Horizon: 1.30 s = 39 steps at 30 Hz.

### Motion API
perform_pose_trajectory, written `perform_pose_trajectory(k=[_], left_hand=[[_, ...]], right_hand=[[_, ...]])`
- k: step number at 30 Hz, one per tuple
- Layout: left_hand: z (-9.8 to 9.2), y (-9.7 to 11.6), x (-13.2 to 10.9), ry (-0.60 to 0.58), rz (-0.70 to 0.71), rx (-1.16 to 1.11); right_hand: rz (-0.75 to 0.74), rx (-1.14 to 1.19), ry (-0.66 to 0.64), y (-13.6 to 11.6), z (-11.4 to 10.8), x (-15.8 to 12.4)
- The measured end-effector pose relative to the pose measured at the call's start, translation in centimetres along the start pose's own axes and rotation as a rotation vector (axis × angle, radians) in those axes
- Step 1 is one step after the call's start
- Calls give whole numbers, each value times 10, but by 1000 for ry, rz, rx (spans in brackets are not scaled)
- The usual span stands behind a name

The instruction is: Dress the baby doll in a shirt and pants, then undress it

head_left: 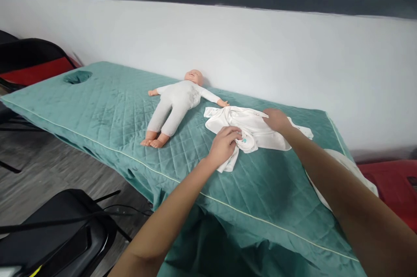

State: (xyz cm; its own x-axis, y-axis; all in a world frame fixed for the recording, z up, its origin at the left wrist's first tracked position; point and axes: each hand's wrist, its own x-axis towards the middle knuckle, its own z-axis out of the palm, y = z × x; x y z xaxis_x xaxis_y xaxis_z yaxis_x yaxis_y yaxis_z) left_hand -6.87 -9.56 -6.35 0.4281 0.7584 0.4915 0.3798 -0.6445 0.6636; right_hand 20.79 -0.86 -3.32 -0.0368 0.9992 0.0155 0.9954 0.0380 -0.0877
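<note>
White baby clothes (257,131) with small prints lie spread on a green quilted bed (124,107). My left hand (225,143) is closed on the near left part of the cloth, its fingers bent over the fabric. Farther right, my right hand (276,120) grips the upper edge of the same garment, its fingertips partly hidden. Left of the clothes, a baby doll (179,99) in a whitish body lies on its back, head toward the wall. One doll hand almost reaches the garment's left end.
A white round-edged item (353,168) lies at the bed's right end, partly behind my right forearm. Beyond it is a red object (391,186). A black chair (65,229) stands at the lower left, another (35,57) at the far left. The bed has a hole (78,77).
</note>
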Motion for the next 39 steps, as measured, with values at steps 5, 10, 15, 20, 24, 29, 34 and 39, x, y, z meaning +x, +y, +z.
perform_pose_trajectory(k=[5,10,15,20,24,29,34,39], left_hand=[[1,4,25,64,80,274],[-6,18,48,-65,153,413],[-13,37,53,92,-84,374],[-7,95,40,342,-144,-24],[-12,127,22,198,8,-243],[-24,106,1,182,12,-143],[-23,70,-25,163,-184,-236],[-46,30,-63,444,-465,-389]], right_hand=[[-425,234,133,-35,-25,-59],[-554,151,165,-59,-56,-128],[-218,328,65,-44,-60,-151],[-158,775,70,-56,-42,-147],[-226,1256,-28,-87,-34,-157],[51,1747,-127,-108,-33,-172],[-80,1809,-196,-133,-28,-173],[-323,1638,-503,-157,-7,-178]])
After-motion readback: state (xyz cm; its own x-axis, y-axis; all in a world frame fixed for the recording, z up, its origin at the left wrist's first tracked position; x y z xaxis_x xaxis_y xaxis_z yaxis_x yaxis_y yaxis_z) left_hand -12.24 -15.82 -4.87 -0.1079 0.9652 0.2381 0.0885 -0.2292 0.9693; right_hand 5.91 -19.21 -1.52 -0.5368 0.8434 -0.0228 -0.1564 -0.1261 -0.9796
